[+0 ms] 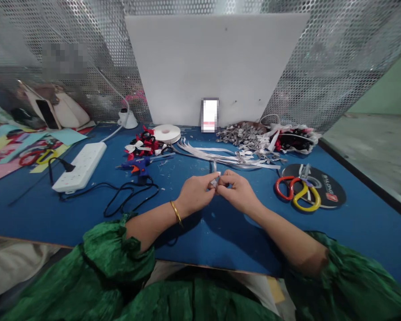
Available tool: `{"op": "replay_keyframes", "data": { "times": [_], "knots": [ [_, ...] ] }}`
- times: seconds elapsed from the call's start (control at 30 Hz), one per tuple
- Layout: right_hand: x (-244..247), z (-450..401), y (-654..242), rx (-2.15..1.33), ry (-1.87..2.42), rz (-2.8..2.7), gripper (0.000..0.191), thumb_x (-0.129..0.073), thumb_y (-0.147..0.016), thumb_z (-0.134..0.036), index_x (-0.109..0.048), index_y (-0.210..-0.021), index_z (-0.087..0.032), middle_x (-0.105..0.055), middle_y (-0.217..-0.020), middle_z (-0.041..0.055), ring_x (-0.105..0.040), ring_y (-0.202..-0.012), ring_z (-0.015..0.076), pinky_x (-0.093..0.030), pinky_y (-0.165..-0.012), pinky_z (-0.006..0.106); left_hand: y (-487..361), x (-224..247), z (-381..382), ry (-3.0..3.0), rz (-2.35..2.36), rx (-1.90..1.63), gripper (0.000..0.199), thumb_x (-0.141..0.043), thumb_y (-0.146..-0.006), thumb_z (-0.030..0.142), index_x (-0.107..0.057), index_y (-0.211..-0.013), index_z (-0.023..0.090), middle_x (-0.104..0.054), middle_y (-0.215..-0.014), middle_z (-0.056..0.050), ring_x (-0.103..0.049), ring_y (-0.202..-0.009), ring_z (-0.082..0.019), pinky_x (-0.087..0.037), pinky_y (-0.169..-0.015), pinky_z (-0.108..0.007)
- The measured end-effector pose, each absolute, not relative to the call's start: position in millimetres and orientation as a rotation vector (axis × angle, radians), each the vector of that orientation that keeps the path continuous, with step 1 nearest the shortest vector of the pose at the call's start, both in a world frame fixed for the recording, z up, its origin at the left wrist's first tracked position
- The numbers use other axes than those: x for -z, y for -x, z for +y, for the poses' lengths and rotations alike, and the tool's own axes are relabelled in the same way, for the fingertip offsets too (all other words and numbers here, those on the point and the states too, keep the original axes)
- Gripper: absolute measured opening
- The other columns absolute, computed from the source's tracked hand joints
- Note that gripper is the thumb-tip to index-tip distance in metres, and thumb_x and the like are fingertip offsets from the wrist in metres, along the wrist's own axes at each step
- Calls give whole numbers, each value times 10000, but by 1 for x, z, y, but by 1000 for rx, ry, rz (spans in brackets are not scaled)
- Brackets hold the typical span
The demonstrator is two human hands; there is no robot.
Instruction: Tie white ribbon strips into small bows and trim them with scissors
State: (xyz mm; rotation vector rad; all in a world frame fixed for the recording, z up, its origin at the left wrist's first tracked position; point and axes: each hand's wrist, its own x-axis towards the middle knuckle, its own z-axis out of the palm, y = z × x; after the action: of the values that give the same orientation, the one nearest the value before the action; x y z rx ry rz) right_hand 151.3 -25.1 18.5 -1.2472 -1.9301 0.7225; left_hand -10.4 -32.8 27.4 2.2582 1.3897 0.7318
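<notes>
My left hand (195,194) and my right hand (238,191) meet over the middle of the blue table. Both are closed, fingertips pinching a small piece of whitish ribbon (215,182) between them. A short pale end rises beyond the fingers; the rest of the piece is mostly covered. Just past my hands lie long white ribbon strips (203,154). To the left, a blue glue gun (137,166) rests near a pile of red, black and white bows (143,143). On the right, scissors with red and yellow handles (299,191) lie partly over a black disc (334,189).
A white ribbon roll (166,133) and a heap of metal clips (242,136) sit at the back, before an upright white board (217,58) with a lit phone (210,116). A power strip (80,167) and black cord (120,196) lie left. Bagged bows (297,139) stand back right.
</notes>
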Motion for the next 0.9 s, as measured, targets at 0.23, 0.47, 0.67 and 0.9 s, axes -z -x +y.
{"op": "replay_keyframes", "data": {
  "times": [0.23,0.47,0.67,0.9],
  "knots": [
    [-17,-31,-146,-548,1350,-1918,212,-543,-808,-222,-540,-598,-194,-526,-578,-24,-480,-568,123,-328,-571,253,11,-28,-32,-2197,1351,-714,434,-491,-794,171,-655,-1191,233,-727,-879,-23,-621,-757,-161,-411,-680,-236],
    [-18,-27,-152,-660,1193,-1612,102,-573,-839,-301,-571,-862,-202,-576,-649,-27,-518,-563,122,-390,-564,243,11,-26,-27,-1665,1047,-737,561,-580,-762,196,-550,-1321,165,-722,-820,-27,-516,-518,-84,-369,-468,-178],
    [-16,-8,-163,-1154,1111,-1315,189,-659,-738,-278,-686,-896,-177,-627,-712,-1,-551,-629,138,-442,-621,272,11,-34,-30,-1370,849,-759,656,-678,-745,260,-491,-1363,143,-738,-852,-98,-503,-487,-74,-310,-347,-138],
    [-17,-24,-146,-1813,742,-1186,334,-694,-688,-178,-720,-1021,-174,-716,-821,63,-616,-582,168,-515,-532,307,14,-35,-33,-1202,659,-734,686,-730,-724,251,-495,-1362,159,-742,-810,-81,-521,-409,-59,-265,-307,-134]
  ]
}}
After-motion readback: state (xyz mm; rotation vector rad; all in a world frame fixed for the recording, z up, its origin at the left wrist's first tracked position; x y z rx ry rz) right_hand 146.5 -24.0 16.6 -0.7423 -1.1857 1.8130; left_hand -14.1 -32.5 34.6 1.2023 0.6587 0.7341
